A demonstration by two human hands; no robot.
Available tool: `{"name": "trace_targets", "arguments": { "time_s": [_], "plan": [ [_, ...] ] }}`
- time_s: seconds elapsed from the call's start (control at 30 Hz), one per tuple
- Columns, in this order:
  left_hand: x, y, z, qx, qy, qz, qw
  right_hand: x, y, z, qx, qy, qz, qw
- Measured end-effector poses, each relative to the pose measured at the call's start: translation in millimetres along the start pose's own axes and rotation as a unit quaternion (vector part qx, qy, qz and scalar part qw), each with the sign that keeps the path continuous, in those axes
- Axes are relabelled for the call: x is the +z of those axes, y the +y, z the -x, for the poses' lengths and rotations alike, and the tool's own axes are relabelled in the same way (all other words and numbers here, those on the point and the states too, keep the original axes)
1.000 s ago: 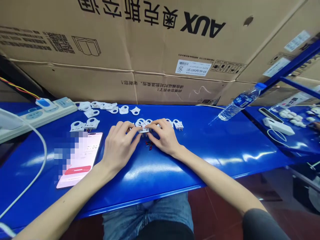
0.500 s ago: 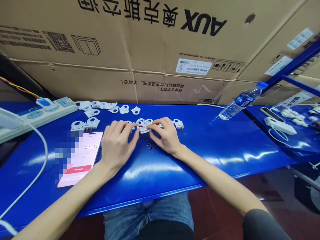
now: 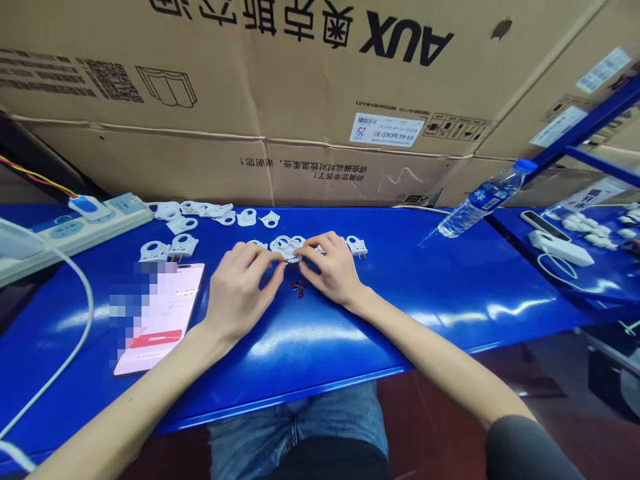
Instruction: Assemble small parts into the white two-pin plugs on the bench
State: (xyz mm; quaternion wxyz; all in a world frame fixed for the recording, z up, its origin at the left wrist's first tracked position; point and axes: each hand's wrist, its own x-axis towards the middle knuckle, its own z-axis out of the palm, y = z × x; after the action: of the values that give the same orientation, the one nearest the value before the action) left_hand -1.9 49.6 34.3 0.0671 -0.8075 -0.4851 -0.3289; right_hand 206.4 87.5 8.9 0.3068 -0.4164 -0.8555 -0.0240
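Observation:
Both hands meet at a white plastic plug housing (image 3: 286,247) with a round loop, just above the blue table. My left hand (image 3: 240,280) is closed, thumb and forefinger pinched together at the housing's lower left edge; its fingertips hide whatever small part lies between them. From the other side, my right hand (image 3: 331,272) grips the housing with thumb and forefinger. Just below my fingertips lies a small pile of red and dark parts with thin leads (image 3: 299,287). Another white plug piece with metal prongs (image 3: 357,246) stands right of my right hand, and more are partly covered behind the hands.
Several white plug pieces (image 3: 183,245) lie at the back left. A lit phone (image 3: 187,293) rests beside my left forearm, near a white power strip (image 3: 43,250) and cable. A water bottle (image 3: 480,200) leans at the back right. Cardboard (image 3: 310,100) walls the rear edge.
My left thumb and forefinger have closed together and moved slightly right, against the plug housing. The right hand has hardly moved.

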Motion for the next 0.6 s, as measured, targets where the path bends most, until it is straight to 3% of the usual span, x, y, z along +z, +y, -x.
{"name": "trace_targets", "arguments": {
  "time_s": [0.2,0.43,0.6],
  "plan": [
    [8.1,-0.5,5.8,0.053,-0.101,0.013,0.993,-0.3,4.2,-0.7,0.024,0.030,-0.011,0.999],
    [-0.2,-4.4,0.0,-0.031,-0.023,0.013,0.999,-0.1,0.8,-0.3,0.011,0.019,-0.016,1.000],
    [-0.4,-6.4,-0.2,-0.013,-0.020,0.003,1.000,1.1,-2.4,1.3,-0.013,0.017,-0.023,0.999]
  ]
}}
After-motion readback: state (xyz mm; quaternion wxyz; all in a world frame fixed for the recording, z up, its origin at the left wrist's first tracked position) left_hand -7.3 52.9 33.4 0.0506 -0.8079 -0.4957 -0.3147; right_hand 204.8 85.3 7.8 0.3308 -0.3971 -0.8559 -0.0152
